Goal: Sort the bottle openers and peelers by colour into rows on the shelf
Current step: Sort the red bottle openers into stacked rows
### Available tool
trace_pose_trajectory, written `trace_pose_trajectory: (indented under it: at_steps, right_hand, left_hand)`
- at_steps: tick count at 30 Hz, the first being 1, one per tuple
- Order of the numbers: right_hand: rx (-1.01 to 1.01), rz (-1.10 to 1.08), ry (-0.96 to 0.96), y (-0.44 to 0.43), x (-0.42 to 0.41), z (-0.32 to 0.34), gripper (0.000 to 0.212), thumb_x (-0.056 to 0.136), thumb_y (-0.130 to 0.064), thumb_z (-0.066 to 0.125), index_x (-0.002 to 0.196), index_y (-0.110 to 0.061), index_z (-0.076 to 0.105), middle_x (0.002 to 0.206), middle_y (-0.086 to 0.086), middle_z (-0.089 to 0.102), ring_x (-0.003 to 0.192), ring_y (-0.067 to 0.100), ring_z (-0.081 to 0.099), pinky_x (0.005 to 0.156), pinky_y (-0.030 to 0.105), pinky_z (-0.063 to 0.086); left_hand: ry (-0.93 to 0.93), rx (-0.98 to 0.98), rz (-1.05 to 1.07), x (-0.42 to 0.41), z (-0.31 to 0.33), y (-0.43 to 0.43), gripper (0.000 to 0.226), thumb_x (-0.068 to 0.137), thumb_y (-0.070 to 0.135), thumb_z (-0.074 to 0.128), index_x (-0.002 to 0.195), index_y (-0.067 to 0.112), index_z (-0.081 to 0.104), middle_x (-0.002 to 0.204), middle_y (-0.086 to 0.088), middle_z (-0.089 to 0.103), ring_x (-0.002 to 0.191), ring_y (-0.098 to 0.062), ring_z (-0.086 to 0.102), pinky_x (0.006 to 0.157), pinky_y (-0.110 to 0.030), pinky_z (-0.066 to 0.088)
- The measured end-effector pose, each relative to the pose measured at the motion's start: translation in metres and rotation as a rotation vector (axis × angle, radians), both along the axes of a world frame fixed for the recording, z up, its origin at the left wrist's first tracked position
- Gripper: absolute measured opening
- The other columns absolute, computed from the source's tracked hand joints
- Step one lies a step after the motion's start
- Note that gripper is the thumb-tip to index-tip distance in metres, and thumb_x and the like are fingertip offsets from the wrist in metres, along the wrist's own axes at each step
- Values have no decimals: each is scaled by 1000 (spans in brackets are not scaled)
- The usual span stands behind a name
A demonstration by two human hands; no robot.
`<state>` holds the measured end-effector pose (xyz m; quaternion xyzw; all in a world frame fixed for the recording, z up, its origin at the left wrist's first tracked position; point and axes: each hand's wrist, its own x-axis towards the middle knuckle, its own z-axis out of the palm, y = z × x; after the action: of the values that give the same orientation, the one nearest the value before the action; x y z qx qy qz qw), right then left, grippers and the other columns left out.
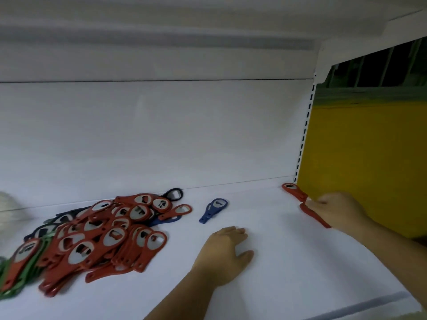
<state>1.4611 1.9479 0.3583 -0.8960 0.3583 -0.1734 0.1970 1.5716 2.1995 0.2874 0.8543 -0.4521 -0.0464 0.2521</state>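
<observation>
A heap of mostly red bottle openers (99, 239) lies on the white shelf (265, 285) at the left, with green ones (13, 285) and dark ones under it. One blue opener (213, 210) lies alone right of the heap. At the far right back corner sits a red opener (294, 191). Just in front of it my right hand (337, 212) pinches a second red opener (315, 215) down on the shelf. My left hand (225, 255) rests flat on the shelf in the middle, holding nothing.
A yellow panel (365, 158) closes the shelf's right end beside a slotted upright (305, 132). The white back wall (150, 135) runs behind. A pale round object (9, 204) shows at the left edge. The shelf's front edge (360, 306) is at the lower right.
</observation>
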Motion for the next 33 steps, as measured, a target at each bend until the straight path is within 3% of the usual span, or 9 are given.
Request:
trace_pose_trajectory:
  at_steps: [3, 7, 12, 16, 19, 21, 25, 30, 33]
  right_hand:
    - [40, 161, 75, 37, -15, -28, 52, 88, -29, 61, 47, -19, 32, 42, -5, 32, 42, 11, 32, 49, 27, 23]
    - [-12, 299, 73, 90, -14, -48, 20, 85, -28, 66, 66, -33, 61, 66, -16, 65, 68, 0, 62, 65, 18, 49]
    - [-87, 497, 31, 159, 21, -53, 3, 83, -29, 67, 83, -31, 69, 66, -22, 54, 63, -6, 50, 60, 3, 35]
    - [12, 629, -38, 214, 71, -61, 16, 87, -28, 63, 100, -20, 68, 86, -15, 54, 76, -2, 53, 71, 9, 41]
    - [105, 530, -62, 252, 112, -58, 33, 92, -37, 56, 119, -20, 62, 115, -3, 60, 104, 14, 57, 90, 27, 46]
    - [-6, 451, -6, 268, 131, -57, 40, 94, -43, 48, 128, -24, 57, 127, 0, 57, 116, 21, 53, 94, 32, 41]
    - [-13, 373, -31, 274, 141, -60, 21, 91, -40, 54, 101, -29, 68, 104, -5, 67, 95, 19, 59, 83, 30, 45]
    - [601, 490, -446, 266, 126, -60, 8, 81, -23, 74, 77, -24, 68, 80, -6, 70, 80, 15, 66, 67, 23, 48]
    - [751, 590, -516, 271, 118, -54, 15, 80, -10, 74, 76, -23, 68, 75, -6, 72, 77, 13, 68, 66, 19, 48]
  left_hand:
    - [27, 4, -2, -1, 3, -3, 50, 94, 40, 50, 140, 22, 46, 151, 11, 37, 141, -5, 25, 114, -19, 15]
    - [208, -90, 102, -8, 19, 15, 34, 95, 22, 48, 125, 15, 62, 134, 0, 57, 125, -17, 51, 106, -22, 36]
    - [270, -161, 161, -11, 33, 82, 29, 94, 17, 49, 114, 16, 68, 116, 1, 68, 101, -9, 61, 88, -13, 44]
    - [442, -351, 364, -5, 36, 151, 23, 95, 11, 48, 101, 16, 70, 87, 4, 71, 68, -4, 59, 62, -11, 47]
    - [545, -519, 517, -2, 32, 190, 26, 95, 8, 48, 85, 18, 70, 76, 2, 69, 64, -9, 56, 56, -16, 45]
    - [656, -736, 577, -3, 32, 201, 26, 94, 1, 48, 84, 11, 70, 71, -2, 69, 64, -14, 56, 57, -20, 46]
    - [868, -985, 567, 1, 35, 204, 19, 93, -3, 48, 94, 0, 67, 79, -12, 69, 75, -21, 64, 74, -27, 56]
    - [943, -1019, 532, 8, 30, 204, 18, 95, 4, 51, 104, 0, 66, 103, -15, 72, 99, -24, 69, 86, -30, 55]
    - [858, -892, 495, 6, 27, 203, 17, 92, 15, 58, 106, 9, 67, 103, -10, 73, 97, -19, 68, 88, -30, 54]
